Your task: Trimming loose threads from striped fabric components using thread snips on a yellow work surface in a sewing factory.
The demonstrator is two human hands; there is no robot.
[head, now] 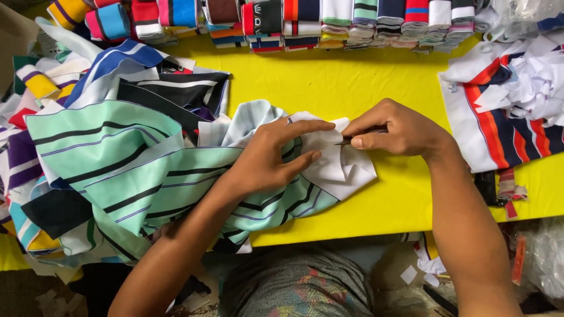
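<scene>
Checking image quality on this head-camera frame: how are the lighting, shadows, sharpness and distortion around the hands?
Head view: bright, even light, with the yellow table strongly saturated; only soft shadows under the left hand and right hand; hands and the green striped fabric look sharp; the small dark tool is mostly hidden by the right hand; the fabric rolls bow slightly along the top edge, suggesting wide-angle distortion.

No screens or signs. Clear plastic bag [523, 14] at the desk's far right corner, crumpled. Small red-and-white striped tag [509, 192] at the right desk edge. Narrow orange label [519, 258] hangs below the desk, beside another clear bag [546, 261].
</scene>
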